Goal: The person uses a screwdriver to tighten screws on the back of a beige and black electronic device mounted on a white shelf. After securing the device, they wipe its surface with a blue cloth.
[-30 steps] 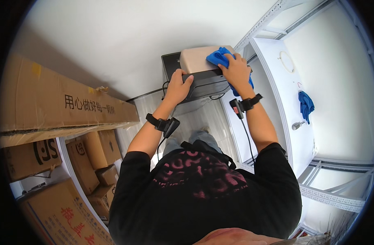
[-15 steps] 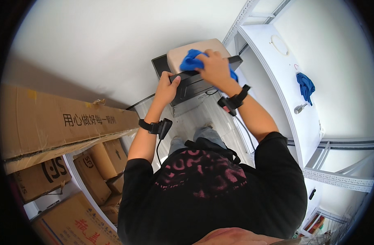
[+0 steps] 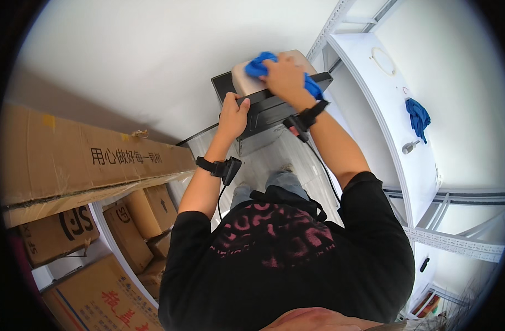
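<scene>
My left hand [image 3: 233, 117] is closed on the near left edge of a black, flat-sided object [image 3: 263, 117], thumb on top; its exact kind I cannot make out. My right hand [image 3: 287, 79] is closed around a bunched blue cloth [image 3: 260, 64], one part sticking out ahead of the fingers and another hanging behind the palm. The cloth lies over a beige, round-cornered box-like piece [image 3: 244, 84] just behind the black object. The right hand is slightly blurred, and my fingertips are hidden in the cloth.
A long cardboard box [image 3: 70, 149] lies on the left, above a shelf holding several cartons [image 3: 150, 209]. To the right, a white shelf [image 3: 373, 83] bears another blue cloth [image 3: 418, 118], a small metal piece [image 3: 410, 147] and a pale ring [image 3: 383, 62]. A white wall [image 3: 153, 60] stands ahead.
My right hand has moved the blue cloth farther away across the beige piece. My left hand keeps its hold on the black object. The whole view has shifted slightly.
</scene>
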The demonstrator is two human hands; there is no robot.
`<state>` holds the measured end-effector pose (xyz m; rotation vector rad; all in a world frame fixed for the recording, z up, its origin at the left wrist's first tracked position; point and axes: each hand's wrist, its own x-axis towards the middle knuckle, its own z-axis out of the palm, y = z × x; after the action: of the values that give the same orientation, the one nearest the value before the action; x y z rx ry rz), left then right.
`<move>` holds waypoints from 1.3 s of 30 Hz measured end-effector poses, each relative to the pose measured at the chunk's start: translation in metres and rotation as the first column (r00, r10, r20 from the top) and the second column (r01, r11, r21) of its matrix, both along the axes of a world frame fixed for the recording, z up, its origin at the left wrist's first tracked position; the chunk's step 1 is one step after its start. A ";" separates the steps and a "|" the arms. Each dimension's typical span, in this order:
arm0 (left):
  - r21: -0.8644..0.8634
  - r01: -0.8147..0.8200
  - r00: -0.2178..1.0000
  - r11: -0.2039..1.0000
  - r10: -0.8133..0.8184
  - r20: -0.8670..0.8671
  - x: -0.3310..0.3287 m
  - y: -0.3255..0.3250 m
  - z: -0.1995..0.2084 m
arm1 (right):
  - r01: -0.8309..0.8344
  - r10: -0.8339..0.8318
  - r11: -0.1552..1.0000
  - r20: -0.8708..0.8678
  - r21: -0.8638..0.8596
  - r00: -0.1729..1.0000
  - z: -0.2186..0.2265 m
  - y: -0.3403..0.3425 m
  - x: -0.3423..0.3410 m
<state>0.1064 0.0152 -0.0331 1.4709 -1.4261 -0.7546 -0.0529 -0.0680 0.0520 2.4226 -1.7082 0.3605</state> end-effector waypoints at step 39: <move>0.021 0.036 0.987 0.999 -0.032 -0.158 0.002 -0.009 0.000 | 0.397 -0.365 0.917 0.354 -0.019 0.861 -0.016 -0.016 -0.140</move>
<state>0.1088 0.0066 -0.0326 1.3758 -1.3294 -0.8918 -0.1932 -0.0841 0.0360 1.9715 -2.2037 0.8215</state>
